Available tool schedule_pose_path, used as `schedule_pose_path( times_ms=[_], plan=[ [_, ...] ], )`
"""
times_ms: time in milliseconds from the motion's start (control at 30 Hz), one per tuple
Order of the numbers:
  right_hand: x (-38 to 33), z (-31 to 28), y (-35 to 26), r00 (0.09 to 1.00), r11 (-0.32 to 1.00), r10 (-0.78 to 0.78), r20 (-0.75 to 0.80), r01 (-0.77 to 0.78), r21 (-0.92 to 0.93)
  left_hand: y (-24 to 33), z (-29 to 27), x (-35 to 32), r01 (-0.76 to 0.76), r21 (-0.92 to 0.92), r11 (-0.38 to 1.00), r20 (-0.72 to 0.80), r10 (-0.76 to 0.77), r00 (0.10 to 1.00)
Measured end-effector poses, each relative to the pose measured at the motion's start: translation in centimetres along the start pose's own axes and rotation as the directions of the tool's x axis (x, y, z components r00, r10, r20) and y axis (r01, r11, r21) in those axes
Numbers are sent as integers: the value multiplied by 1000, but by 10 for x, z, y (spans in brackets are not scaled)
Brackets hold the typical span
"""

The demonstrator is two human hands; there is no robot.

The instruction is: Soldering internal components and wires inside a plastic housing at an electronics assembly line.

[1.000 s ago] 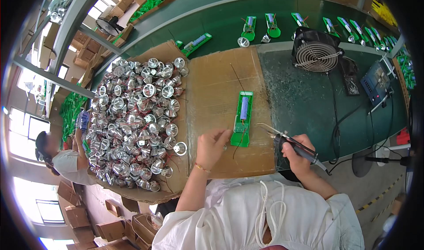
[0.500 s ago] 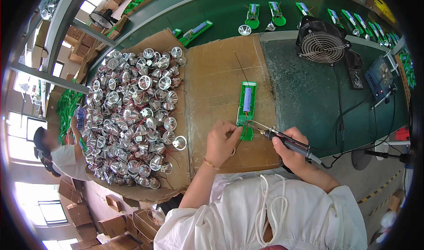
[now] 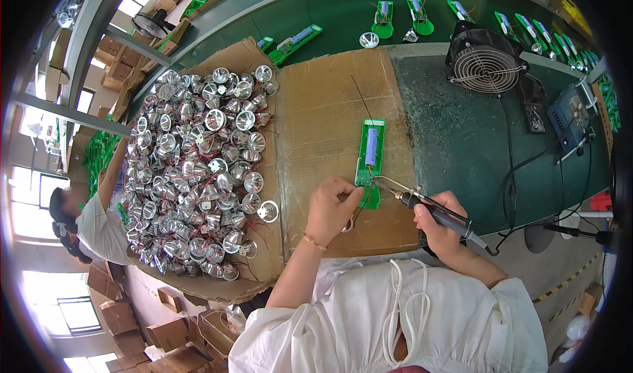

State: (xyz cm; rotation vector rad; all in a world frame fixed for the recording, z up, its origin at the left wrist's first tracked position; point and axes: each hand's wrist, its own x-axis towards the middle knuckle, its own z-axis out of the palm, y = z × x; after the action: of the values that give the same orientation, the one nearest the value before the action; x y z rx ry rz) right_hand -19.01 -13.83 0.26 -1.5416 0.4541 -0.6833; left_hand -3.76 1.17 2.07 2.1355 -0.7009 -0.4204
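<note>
1. Green plastic case (image 3: 373, 201): lies lengthwise on a flat sheet of cardboard (image 3: 323, 129), in front of the person and between the two hands.
2. Inside the case: a blue-violet battery (image 3: 371, 147) toward the far end, a small circuit board (image 3: 364, 177) nearer the person. A thin dark wire (image 3: 359, 94) sticks out past the far end, over the cardboard.
3. Left hand (image 3: 330, 209): thumb and forefinger brought close together at the left edge of the board. Whether a lead is pinched there is too small to tell.
4. Pale ring (image 3: 349, 226): just below the left fingers, partly hidden; kind not clear.
5. Right hand (image 3: 440, 226): fingers wrapped around the handle of a soldering iron (image 3: 452, 222). Its tip points left, at the board; actual contact cannot be made out. Thin metal tube (image 3: 397, 184) runs along the iron toward the same spot.
6. Left of the cardboard sheet: large heap of shiny lamp cups (image 3: 198, 168), red wires among them. One cup (image 3: 268, 211) sits at the right edge of the heap.
7. Right side: green table (image 3: 455, 168) with scattered bits, a black fan (image 3: 484, 68) behind a round wire guard, and a blue box (image 3: 571, 119) near the right edge.
8. Far side: row of similar green cases (image 3: 383, 25), some with lamp cups beside them.
9. Far left: another person (image 3: 99, 231) in a pale top.
</note>
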Motion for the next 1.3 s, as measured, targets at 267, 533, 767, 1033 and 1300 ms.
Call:
schedule_pose_path(
  times_ms=[267, 533, 767, 1033, 1300],
  plan=[
    [8, 9, 1, 999, 998, 40, 24, -41, 47, 5, -10, 16, 112, 86, 990, 166, -125, 978],
    [11, 7, 2, 995, 999, 18, 94, -14, -35, 5, -10, 17, 124, 34, 992, 181, -128, 975],
    [5, 4, -9, 993, 988, 113, -23, -110, 106, 5, -9, 15, 237, -24, 971, 215, -227, 950],
    [9, -9, -3, 993, 994, 81, -85, -74, 85, 11, -10, 18, 322, -3, 947, 218, -314, 924],
    [23, -30, 5, 978, 997, 63, -198, -51, 63, 7, -46, 20, 184, -306, 934, 20, -187, 982]
  ],
)
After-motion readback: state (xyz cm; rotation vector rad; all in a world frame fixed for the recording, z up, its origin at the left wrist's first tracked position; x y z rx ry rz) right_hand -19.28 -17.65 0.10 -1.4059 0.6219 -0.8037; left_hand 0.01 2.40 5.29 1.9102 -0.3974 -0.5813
